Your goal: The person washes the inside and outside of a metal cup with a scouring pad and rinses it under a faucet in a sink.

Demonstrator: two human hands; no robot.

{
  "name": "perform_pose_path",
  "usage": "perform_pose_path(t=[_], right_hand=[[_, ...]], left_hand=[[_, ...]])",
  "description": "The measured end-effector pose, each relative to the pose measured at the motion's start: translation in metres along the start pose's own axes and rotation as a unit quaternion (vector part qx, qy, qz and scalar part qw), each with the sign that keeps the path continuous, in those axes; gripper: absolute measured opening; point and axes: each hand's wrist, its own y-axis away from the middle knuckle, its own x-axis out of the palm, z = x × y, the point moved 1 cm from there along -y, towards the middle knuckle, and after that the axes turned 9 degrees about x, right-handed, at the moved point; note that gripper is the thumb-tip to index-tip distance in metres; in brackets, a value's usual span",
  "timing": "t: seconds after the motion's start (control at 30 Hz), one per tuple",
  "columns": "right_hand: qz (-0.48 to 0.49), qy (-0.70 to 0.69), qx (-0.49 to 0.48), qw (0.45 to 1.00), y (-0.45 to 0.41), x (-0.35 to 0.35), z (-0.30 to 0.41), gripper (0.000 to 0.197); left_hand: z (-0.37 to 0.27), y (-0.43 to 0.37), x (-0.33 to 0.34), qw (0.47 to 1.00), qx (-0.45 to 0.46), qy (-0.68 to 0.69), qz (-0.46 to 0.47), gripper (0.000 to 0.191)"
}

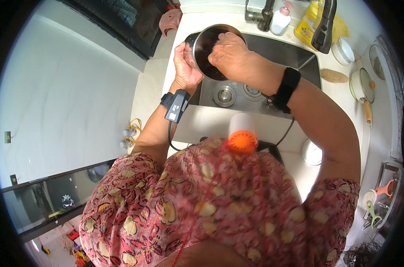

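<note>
Above the left part of a stainless steel sink (302, 55), a round dark-lined metal pot (205, 55) is held tilted, its opening facing me. My left hand (188, 68) grips the pot's outer side and lower rim, fingers partly behind it. My right hand (230, 55) reaches into the opening with its fingers curled against the inner wall; whether it holds anything is hidden. Beneath the pot, the sink's drain strainer (225, 96) shows. A dark faucet (265, 16) stands behind the sink.
Behind the sink stand a pump bottle (280, 21) and a yellow detergent bottle (307, 25). White bowls (344, 51), a loofah-like scrubber (334, 76) and a lidded pan (360, 85) lie to the right. A pull-out spray head (322, 36) hangs over the counter. A white, orange-ended device hangs at my chest.
</note>
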Motion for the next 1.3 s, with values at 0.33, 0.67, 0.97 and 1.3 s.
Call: perform_pose_path(t=[0.33,0.67,0.97,1.3], right_hand=[[0.013,-0.608,0.304,0.733,-0.033,0.001,0.009,0.020],[-0.073,0.084,-0.026,0.993,0.003,-0.009,-0.005,0.012],[0.006,-0.566,0.198,0.800,-0.026,0.000,0.009,0.021],[0.128,0.128,0.108,0.977,-0.016,-0.014,0.002,0.022]], left_hand=[[0.000,0.003,0.016,0.999,0.013,0.019,0.033,0.040],[-0.011,-0.009,0.012,0.999,0.005,-0.022,0.038,0.047],[-0.004,-0.013,0.009,0.997,0.022,0.029,0.064,0.037],[-0.002,-0.017,0.011,1.000,0.008,-0.008,-0.001,0.017]])
